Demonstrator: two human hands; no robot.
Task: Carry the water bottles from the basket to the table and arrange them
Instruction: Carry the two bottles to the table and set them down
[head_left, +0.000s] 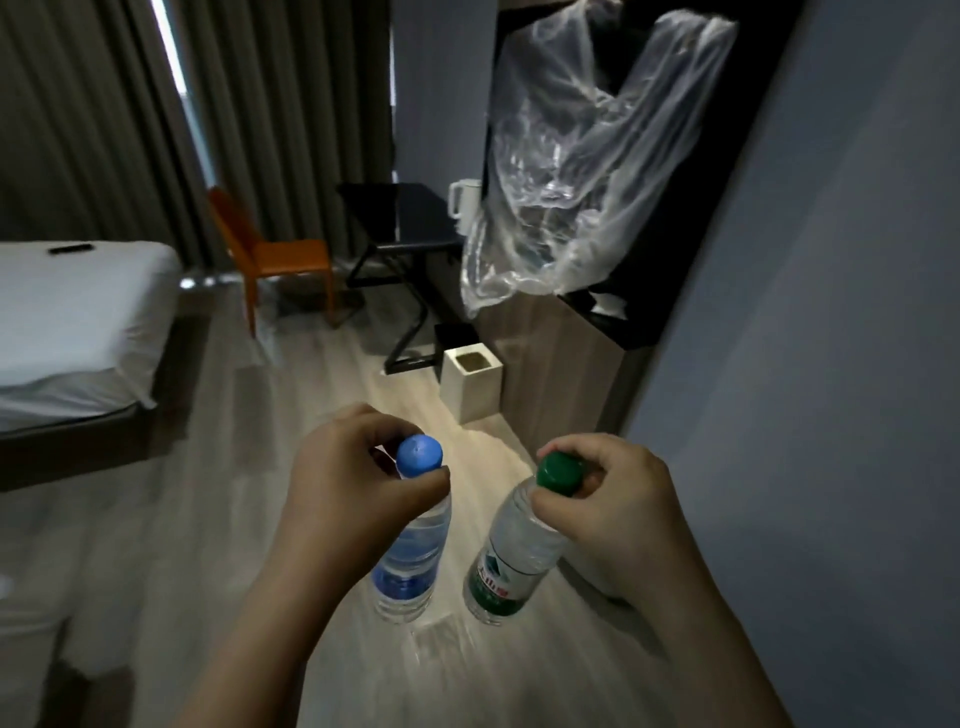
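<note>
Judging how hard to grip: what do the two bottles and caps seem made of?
The blue-capped bottle and green-capped bottle: probably thin clear plastic, glossy, see-through walls. The blue cap and green cap: likely hard opaque plastic, dull sheen.

L hand (347, 480) pinches blue-cap bottle (411, 553), R hand (615, 512) green-cap bottle (511, 556), arms fwd.

Both hands pinch bottles by the neck: left hand (343, 478) blue-capped bottle (410, 551), right hand (613, 499) green-capped bottle (511, 556), seemingly above the floor (311, 395).

No wording can be read. Red characters on the green-capped bottle (511, 564) are too blurred. The label on the blue-capped bottle (410, 569) is equally illegible.
</note>
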